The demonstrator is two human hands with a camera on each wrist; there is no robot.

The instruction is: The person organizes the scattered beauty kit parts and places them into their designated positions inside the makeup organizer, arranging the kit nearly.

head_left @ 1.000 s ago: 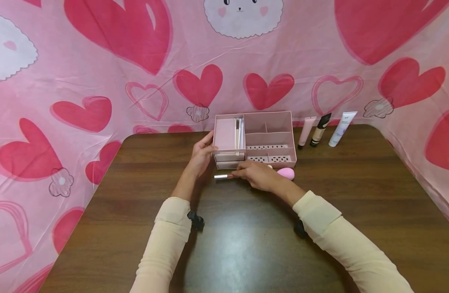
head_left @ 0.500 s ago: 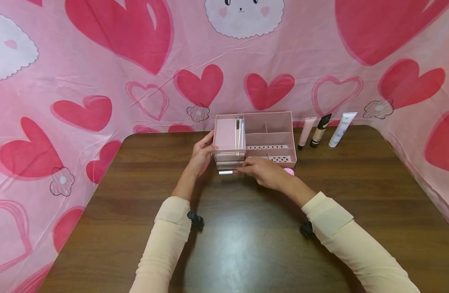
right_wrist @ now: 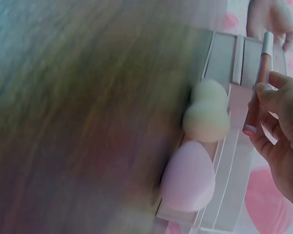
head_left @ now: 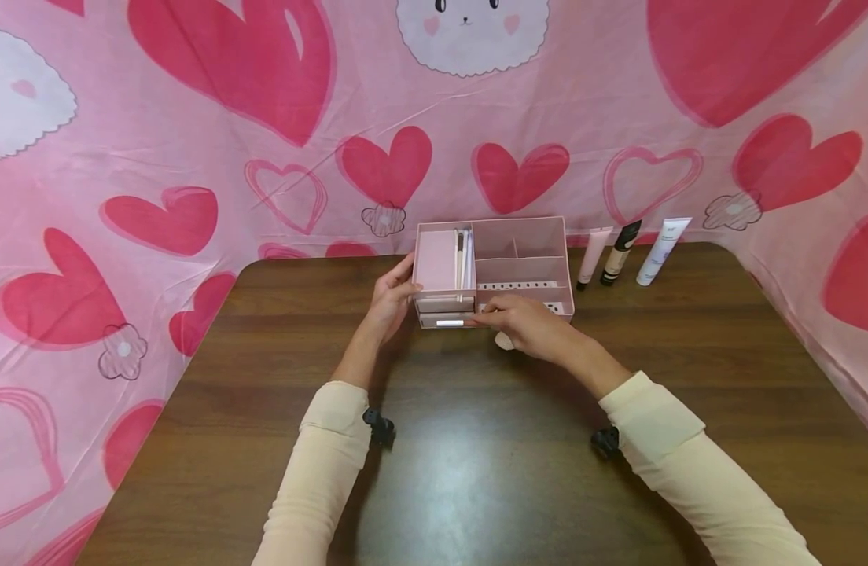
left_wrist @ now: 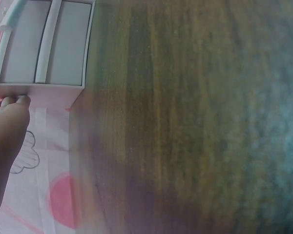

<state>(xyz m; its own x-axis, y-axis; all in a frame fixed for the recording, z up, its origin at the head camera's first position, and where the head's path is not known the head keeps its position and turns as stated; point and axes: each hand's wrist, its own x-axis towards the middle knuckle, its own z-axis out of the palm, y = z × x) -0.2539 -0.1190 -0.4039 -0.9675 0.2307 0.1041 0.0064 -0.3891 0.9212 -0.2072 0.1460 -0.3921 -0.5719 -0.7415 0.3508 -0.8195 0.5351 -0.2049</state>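
Observation:
My left hand holds the left side of a pink makeup organizer, its thumb at the front corner; in the left wrist view, fingers meet the side wall beside the two drawers. In my right hand, thumb and fingers pinch a lip gloss tube with a silvery cap and a brownish-pink body. In the head view, the cap overlaps the lower drawer front. A cream gourd-shaped sponge and a pink egg-shaped sponge lie before the organizer; my right hand hides the pink one from the head view.
Several slim brushes stand in the organizer's left part. To its right are a pink tube, a black-capped beige bottle and a white tube. A heart-patterned cloth hangs behind the wooden table.
My right hand has raised the lip gloss from the table in front of the drawers, moving away from me and slightly right. The cream sponge now shows below that hand. My left hand stays put.

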